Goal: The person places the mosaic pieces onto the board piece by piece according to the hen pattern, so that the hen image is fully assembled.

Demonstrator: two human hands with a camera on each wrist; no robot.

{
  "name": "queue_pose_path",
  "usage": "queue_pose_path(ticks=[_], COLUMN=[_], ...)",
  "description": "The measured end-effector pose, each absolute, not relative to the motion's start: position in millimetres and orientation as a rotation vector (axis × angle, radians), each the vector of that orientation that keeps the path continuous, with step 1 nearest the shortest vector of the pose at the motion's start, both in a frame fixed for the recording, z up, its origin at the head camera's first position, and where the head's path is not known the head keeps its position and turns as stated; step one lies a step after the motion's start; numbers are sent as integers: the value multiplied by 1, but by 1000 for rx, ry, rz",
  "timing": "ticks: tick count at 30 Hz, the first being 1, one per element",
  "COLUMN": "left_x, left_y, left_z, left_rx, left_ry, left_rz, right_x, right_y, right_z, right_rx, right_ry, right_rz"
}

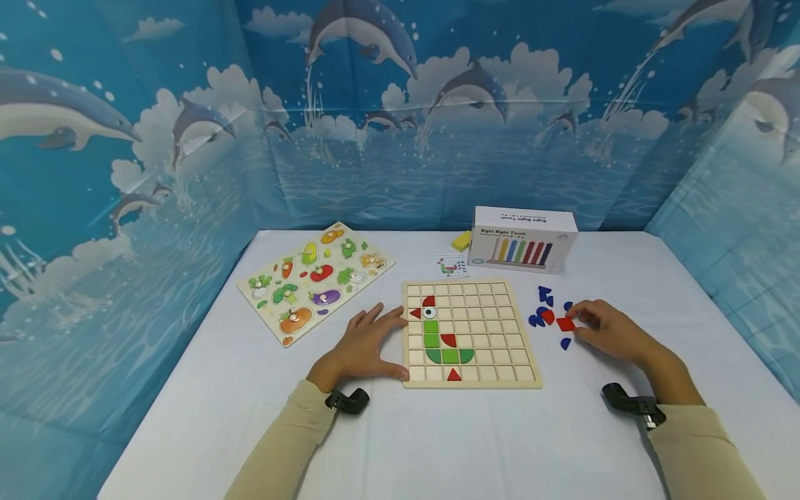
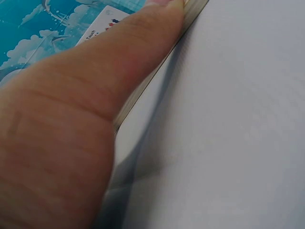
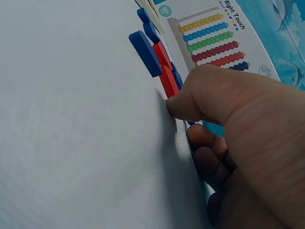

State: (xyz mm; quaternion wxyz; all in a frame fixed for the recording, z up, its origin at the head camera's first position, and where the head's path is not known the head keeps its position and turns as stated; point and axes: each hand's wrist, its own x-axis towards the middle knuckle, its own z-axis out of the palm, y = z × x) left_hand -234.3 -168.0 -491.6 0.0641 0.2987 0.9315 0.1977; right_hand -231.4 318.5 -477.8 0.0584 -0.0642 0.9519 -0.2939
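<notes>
My left hand [image 1: 364, 346] rests at the left side of the wooden grid board [image 1: 471, 385], fingers spread, with the thumb touching near its lower left corner. In the left wrist view that thumb [image 2: 138, 52] lies along the board's edge. On the grid, red, green and white-eyed tiles make a bird-like figure, including a green square tile [image 1: 431, 340] and a red triangle tile [image 1: 453, 375]. To the right of the board, my right hand [image 1: 609, 335] pinches a red square tile [image 1: 565, 324] between thumb and fingers, close over the table. Blue tiles [image 1: 542, 293] and a red rounded tile [image 1: 548, 317] lie beside it.
A vegetable puzzle board [image 1: 300, 285] lies at the back left. Behind the grid are a picture card [image 1: 451, 265], a yellow block [image 1: 462, 241] and a white toy box [image 1: 523, 239]. A dolphin-print curtain [image 1: 400, 173] surrounds the white table [image 1: 437, 444].
</notes>
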Motion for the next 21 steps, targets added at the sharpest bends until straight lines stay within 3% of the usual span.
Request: queue_pose_path(ticks=[21], left_x=[-234], left_y=[-168], left_z=[-492], left_rx=[904], left_ry=[2806], left_rz=[619], right_x=[-231], right_y=[319], right_z=[-480], right_rx=[-217], right_ry=[2929], right_rz=[-889])
